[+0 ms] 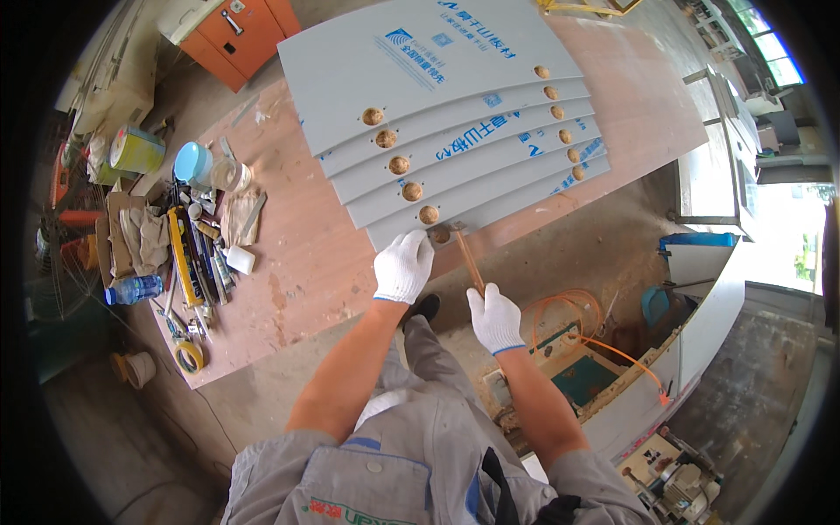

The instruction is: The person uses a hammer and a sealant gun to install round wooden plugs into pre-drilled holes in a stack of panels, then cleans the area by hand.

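- Left white-gloved hand (403, 265) flat, fingers spread, pressing the lowest grey film-covered panel (490, 198) at the brown workbench's (297, 254) edge; keep it pinned
- Right white-gloved hand (494, 318) closed around a wooden-handled hammer (467, 260); head at the round cup hole (441, 234); short square taps probably best

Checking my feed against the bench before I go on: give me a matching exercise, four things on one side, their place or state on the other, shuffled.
Things:
1. left hand
2. right hand
3. water bottle
4. tape roll

Places or states:
A. lying at the table's left edge
B. pressed on the nearest grey panel
C. near the table's front corner
D. gripping a wooden-handled tool

Pairs: 1-B, 2-D, 3-A, 4-C
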### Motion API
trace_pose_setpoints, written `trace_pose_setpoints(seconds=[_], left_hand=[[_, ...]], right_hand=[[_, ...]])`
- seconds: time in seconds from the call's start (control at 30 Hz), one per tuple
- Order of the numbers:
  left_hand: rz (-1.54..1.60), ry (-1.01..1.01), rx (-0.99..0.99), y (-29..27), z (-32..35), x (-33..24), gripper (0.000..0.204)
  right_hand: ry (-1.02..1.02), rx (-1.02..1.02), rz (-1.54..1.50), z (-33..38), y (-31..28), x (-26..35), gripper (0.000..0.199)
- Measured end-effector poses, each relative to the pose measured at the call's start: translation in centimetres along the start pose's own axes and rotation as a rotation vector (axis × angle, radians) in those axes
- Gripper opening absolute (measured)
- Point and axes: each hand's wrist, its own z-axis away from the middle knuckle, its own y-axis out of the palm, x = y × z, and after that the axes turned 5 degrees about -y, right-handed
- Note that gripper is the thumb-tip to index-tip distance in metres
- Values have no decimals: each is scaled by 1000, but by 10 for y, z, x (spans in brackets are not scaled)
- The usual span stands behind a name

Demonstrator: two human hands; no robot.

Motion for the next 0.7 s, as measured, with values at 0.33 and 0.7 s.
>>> trace_pose_setpoints(seconds=[0.33, 0.7], left_hand=[[-94, 42, -94, 9, -1, 1, 2], [-236, 68, -7, 19, -7, -1, 10]], right_hand=[[37, -19, -84, 4, 3, -4, 41], [137, -11, -268, 24, 13, -15, 41]])
